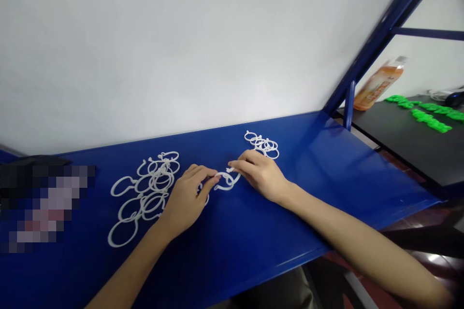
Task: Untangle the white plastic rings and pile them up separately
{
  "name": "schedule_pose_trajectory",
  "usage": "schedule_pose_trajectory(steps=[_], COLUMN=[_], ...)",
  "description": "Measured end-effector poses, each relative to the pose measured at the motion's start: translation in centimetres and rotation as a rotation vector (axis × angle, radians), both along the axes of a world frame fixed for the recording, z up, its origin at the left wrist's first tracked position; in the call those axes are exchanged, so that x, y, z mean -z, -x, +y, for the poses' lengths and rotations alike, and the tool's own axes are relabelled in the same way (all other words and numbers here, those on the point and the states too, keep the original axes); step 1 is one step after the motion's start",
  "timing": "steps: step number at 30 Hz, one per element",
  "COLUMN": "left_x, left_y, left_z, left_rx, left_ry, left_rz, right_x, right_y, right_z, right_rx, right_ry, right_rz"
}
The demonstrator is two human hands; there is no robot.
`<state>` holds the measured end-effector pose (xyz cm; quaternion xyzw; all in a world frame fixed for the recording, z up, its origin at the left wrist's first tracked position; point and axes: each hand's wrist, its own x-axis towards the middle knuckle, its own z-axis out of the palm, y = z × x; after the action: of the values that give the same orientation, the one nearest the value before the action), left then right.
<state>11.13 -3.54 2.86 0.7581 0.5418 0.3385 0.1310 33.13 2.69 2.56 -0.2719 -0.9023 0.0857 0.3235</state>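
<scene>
My left hand [194, 193] pinches a white plastic ring [225, 187] between thumb and forefinger, low over the blue tabletop. From the other side, my right hand [260, 174] has its fingers closed on a second white ring [235, 178], which overlaps the first. Whether the two are linked I cannot tell. Under my left palm another white ring [206, 199] shows in part. To the left lies a loose heap of white open rings [159, 181] with small knobbed ends. Beyond my right hand is a smaller group of white rings [261, 142], partly hidden by that hand.
The blue table [308, 154] meets a white wall [203, 48]. A blue metal frame [377, 34] rises at the right. Past it, a dark table [409, 140] bears an orange drink bottle [380, 84] and bright green pieces [429, 119]. A dark item [32, 161] lies far left beside a blurred-out patch.
</scene>
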Motion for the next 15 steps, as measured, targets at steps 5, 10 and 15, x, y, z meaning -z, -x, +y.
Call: schedule_pose_trajectory(steps=[5,10,15], left_x=[0.1,0.1,0.3], left_y=[0.2,-0.1,-0.4], left_z=[0.1,0.0,-0.1], left_rx=[-0.068,-0.030,0.008], left_ry=[0.019,0.052,0.050], left_rz=[-0.049,-0.071,-0.054], right_x=[-1.3,-1.1,-0.5], right_y=[-0.5,-0.5,0.2], right_z=[-0.2,-0.5,-0.7], right_rx=[0.145,0.025,0.082], right_ry=[0.030,-0.251,-0.292], right_rz=[-0.096,-0.223,-0.360])
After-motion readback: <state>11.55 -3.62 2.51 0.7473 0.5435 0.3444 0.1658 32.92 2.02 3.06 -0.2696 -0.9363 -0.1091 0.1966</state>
